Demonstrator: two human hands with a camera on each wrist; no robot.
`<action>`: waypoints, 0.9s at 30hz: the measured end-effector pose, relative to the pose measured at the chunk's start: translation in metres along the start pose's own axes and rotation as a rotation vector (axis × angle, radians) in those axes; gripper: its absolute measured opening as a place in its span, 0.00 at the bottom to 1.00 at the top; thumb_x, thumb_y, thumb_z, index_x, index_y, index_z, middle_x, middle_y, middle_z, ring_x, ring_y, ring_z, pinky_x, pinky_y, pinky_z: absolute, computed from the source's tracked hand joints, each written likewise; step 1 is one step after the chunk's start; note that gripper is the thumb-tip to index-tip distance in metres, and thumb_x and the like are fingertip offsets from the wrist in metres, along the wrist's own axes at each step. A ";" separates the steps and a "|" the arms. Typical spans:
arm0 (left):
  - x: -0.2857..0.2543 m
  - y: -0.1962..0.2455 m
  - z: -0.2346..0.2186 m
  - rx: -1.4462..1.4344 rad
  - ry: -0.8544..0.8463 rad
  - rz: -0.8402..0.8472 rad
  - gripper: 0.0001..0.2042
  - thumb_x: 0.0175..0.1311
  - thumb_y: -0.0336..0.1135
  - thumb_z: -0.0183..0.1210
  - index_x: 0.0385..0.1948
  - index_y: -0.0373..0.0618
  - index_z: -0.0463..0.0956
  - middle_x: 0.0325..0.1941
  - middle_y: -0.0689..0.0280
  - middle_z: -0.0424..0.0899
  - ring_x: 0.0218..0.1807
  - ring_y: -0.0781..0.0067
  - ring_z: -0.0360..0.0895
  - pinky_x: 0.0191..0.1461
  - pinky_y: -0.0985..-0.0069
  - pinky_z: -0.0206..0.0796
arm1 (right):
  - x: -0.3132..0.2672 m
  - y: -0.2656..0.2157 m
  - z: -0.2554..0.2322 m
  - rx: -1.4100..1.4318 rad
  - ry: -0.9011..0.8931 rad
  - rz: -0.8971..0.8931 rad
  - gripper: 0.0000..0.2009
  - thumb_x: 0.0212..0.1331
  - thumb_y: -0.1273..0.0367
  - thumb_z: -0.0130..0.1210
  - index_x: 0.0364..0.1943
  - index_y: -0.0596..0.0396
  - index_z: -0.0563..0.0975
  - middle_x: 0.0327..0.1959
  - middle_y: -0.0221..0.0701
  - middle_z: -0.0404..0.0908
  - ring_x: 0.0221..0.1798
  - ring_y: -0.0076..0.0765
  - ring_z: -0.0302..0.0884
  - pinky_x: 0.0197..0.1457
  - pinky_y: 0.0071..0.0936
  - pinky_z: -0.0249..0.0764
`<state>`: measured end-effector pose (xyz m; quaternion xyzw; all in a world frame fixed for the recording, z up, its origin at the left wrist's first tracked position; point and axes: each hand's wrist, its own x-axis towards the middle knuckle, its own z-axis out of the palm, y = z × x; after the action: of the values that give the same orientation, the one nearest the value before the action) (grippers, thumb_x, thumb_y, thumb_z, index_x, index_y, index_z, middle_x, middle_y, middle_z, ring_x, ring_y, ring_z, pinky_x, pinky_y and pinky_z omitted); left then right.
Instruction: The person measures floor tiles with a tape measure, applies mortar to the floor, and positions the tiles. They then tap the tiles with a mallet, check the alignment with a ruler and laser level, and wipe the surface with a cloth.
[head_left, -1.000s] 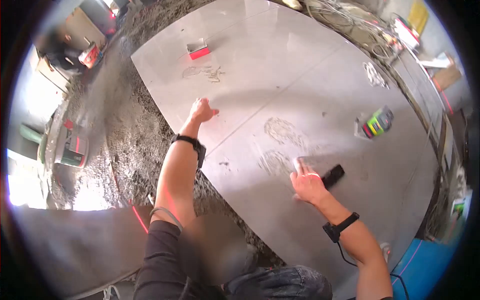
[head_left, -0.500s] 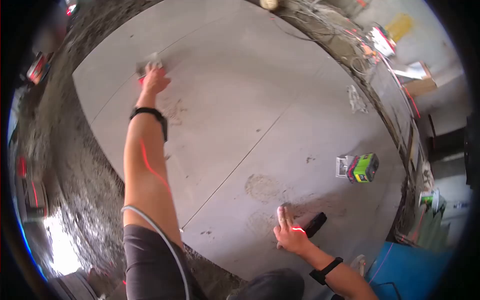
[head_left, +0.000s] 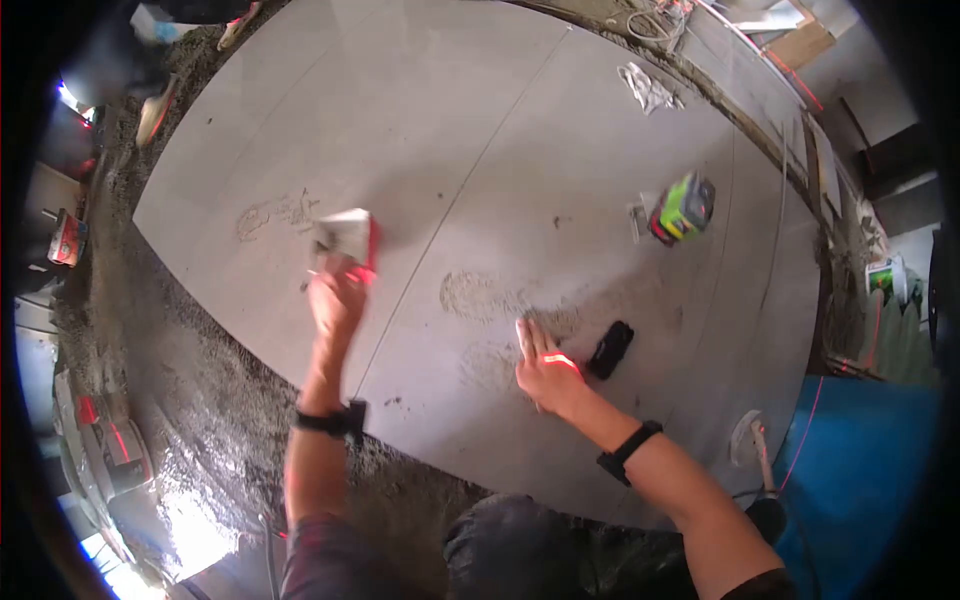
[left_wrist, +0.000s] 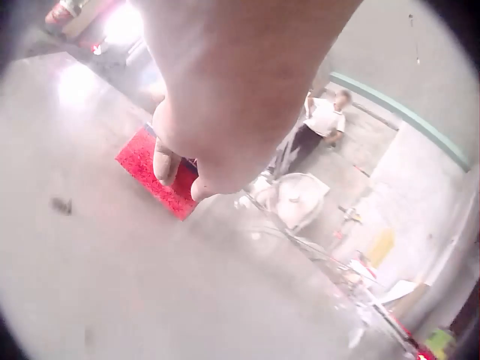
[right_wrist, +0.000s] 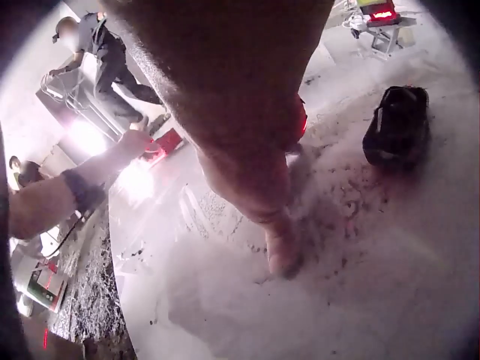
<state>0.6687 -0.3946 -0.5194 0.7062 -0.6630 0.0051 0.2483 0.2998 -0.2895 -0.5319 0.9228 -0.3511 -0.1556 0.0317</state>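
My left hand grips the near side of a small red and pale box, over the left part of a large grey slab. In the left wrist view, fingers curl over the red face of the box. My right hand lies with fingers extended, its fingertips at dusty footprints on the slab. A red laser line crosses its back. Just right of it rests a black oblong object, also seen as a dark block in the right wrist view.
A green and black laser level stands on the slab at right, with crumpled clear plastic farther back. Wet mortar borders the slab's left edge. A suction cup sits near a blue sheet. Other people stand beyond the slab.
My left hand has reached out to the box, taken hold of it and brought it nearer. The right hand stays by the footprints with fingers extended. The head view has shifted.
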 end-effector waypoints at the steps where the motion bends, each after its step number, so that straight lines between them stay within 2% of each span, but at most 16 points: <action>1: -0.037 0.031 -0.006 -0.097 -0.057 0.045 0.07 0.53 0.29 0.65 0.34 0.45 0.81 0.39 0.54 0.83 0.39 0.45 0.82 0.43 0.58 0.75 | 0.001 -0.003 -0.003 0.016 0.013 0.003 0.28 0.34 0.62 0.73 0.42 0.67 0.83 0.72 0.72 0.54 0.72 0.71 0.63 0.74 0.52 0.64; 4: -0.141 0.125 -0.023 -0.214 -0.171 0.065 0.10 0.53 0.28 0.65 0.38 0.44 0.79 0.42 0.53 0.81 0.45 0.45 0.81 0.46 0.55 0.75 | -0.007 -0.002 -0.011 0.022 -0.050 -0.002 0.15 0.57 0.67 0.56 0.42 0.64 0.85 0.72 0.66 0.60 0.70 0.68 0.67 0.69 0.56 0.67; 6: -0.194 0.170 -0.033 -0.281 -0.236 0.026 0.12 0.54 0.28 0.63 0.40 0.41 0.78 0.44 0.52 0.78 0.45 0.44 0.80 0.47 0.54 0.74 | -0.022 -0.005 0.003 -0.026 0.116 0.069 0.14 0.57 0.67 0.55 0.40 0.60 0.86 0.63 0.55 0.76 0.62 0.58 0.76 0.64 0.52 0.71; 7: -0.214 0.189 -0.042 -0.264 -0.288 0.004 0.12 0.53 0.26 0.62 0.41 0.40 0.78 0.44 0.51 0.78 0.45 0.44 0.80 0.47 0.54 0.74 | -0.042 -0.002 -0.012 -0.014 0.121 0.072 0.14 0.57 0.67 0.55 0.40 0.60 0.86 0.63 0.55 0.76 0.62 0.58 0.76 0.64 0.52 0.71; 9: -0.246 0.212 -0.054 -0.244 -0.351 -0.014 0.13 0.53 0.25 0.60 0.43 0.39 0.78 0.44 0.51 0.78 0.46 0.43 0.79 0.47 0.54 0.73 | -0.108 0.016 -0.043 0.186 0.155 -0.074 0.10 0.56 0.67 0.55 0.33 0.56 0.85 0.44 0.41 0.85 0.49 0.46 0.82 0.53 0.44 0.75; 11: -0.265 0.211 -0.053 -0.330 -0.456 0.109 0.15 0.52 0.21 0.56 0.44 0.37 0.78 0.42 0.49 0.78 0.46 0.43 0.79 0.47 0.54 0.73 | -0.199 0.039 -0.061 0.183 0.276 -0.001 0.04 0.53 0.69 0.54 0.24 0.50 0.78 0.28 0.32 0.77 0.37 0.40 0.79 0.42 0.40 0.76; 13: -0.260 0.207 -0.038 -0.334 -0.401 0.144 0.16 0.53 0.20 0.52 0.45 0.37 0.77 0.40 0.46 0.81 0.45 0.41 0.80 0.47 0.53 0.73 | -0.294 0.075 -0.074 0.254 0.193 0.070 0.06 0.56 0.68 0.54 0.26 0.52 0.80 0.33 0.38 0.81 0.40 0.46 0.82 0.44 0.43 0.78; 14: -0.258 0.194 -0.013 -0.303 -0.183 0.332 0.13 0.54 0.22 0.53 0.43 0.37 0.77 0.38 0.45 0.83 0.43 0.40 0.80 0.45 0.51 0.74 | -0.344 0.096 -0.073 0.242 0.140 0.069 0.08 0.60 0.66 0.54 0.27 0.54 0.79 0.33 0.40 0.81 0.39 0.47 0.82 0.45 0.45 0.77; 15: -0.244 0.196 -0.008 -0.181 -0.423 0.162 0.10 0.55 0.26 0.56 0.39 0.37 0.77 0.36 0.45 0.82 0.41 0.40 0.81 0.41 0.51 0.74 | -0.390 0.106 -0.075 0.212 0.082 0.188 0.09 0.60 0.65 0.55 0.27 0.54 0.79 0.34 0.40 0.81 0.39 0.48 0.82 0.45 0.46 0.77; 16: -0.228 0.203 -0.006 -0.063 -0.627 0.172 0.09 0.53 0.29 0.60 0.34 0.37 0.75 0.33 0.45 0.82 0.39 0.39 0.80 0.39 0.51 0.73 | -0.434 0.110 -0.072 0.180 0.013 0.316 0.09 0.60 0.65 0.57 0.28 0.55 0.78 0.34 0.41 0.80 0.39 0.50 0.82 0.46 0.46 0.77; 17: -0.222 0.169 0.035 0.039 -0.563 0.365 0.09 0.51 0.29 0.64 0.30 0.37 0.74 0.31 0.46 0.82 0.37 0.40 0.81 0.36 0.51 0.72 | -0.477 0.109 -0.060 0.204 -0.019 0.368 0.09 0.60 0.65 0.57 0.28 0.55 0.78 0.34 0.41 0.80 0.39 0.50 0.82 0.46 0.46 0.77; 19: -0.209 0.192 0.031 0.006 -0.518 0.396 0.08 0.49 0.25 0.64 0.28 0.38 0.74 0.28 0.46 0.81 0.34 0.39 0.80 0.34 0.55 0.70 | -0.552 0.102 -0.037 0.260 0.208 0.486 0.08 0.57 0.69 0.59 0.25 0.55 0.74 0.28 0.38 0.76 0.34 0.50 0.78 0.38 0.46 0.73; 20: -0.204 0.185 0.047 -0.171 -0.465 0.410 0.03 0.51 0.22 0.61 0.26 0.37 0.76 0.27 0.48 0.83 0.31 0.47 0.80 0.34 0.58 0.70 | -0.580 0.092 -0.026 0.272 0.195 0.520 0.08 0.57 0.69 0.59 0.25 0.55 0.74 0.28 0.38 0.76 0.34 0.50 0.78 0.38 0.46 0.73; 23: -0.211 0.218 0.030 -0.208 -0.492 0.241 0.02 0.56 0.25 0.59 0.28 0.37 0.80 0.29 0.50 0.85 0.31 0.52 0.82 0.35 0.58 0.70 | -0.639 0.036 0.006 0.476 0.200 0.762 0.06 0.57 0.71 0.62 0.30 0.59 0.77 0.32 0.40 0.80 0.36 0.51 0.81 0.39 0.44 0.74; 25: -0.214 0.216 0.031 -0.504 -0.641 -0.090 0.07 0.60 0.28 0.53 0.24 0.39 0.78 0.23 0.57 0.82 0.25 0.63 0.78 0.30 0.65 0.67 | -0.656 -0.004 0.040 0.709 0.274 1.025 0.07 0.59 0.71 0.63 0.32 0.61 0.78 0.33 0.45 0.81 0.35 0.55 0.81 0.38 0.42 0.76; 27: -0.219 0.220 0.025 -0.439 -0.615 -0.045 0.11 0.61 0.29 0.49 0.20 0.37 0.76 0.20 0.61 0.76 0.23 0.69 0.71 0.28 0.67 0.62 | -0.654 -0.032 0.065 0.790 0.298 1.102 0.06 0.59 0.72 0.63 0.33 0.61 0.79 0.33 0.45 0.82 0.36 0.54 0.82 0.39 0.40 0.76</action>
<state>0.4279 -0.1988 -0.5390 0.6191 -0.6763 -0.3548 0.1829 -0.1606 0.1680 -0.4262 0.5637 -0.7909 0.1511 -0.1842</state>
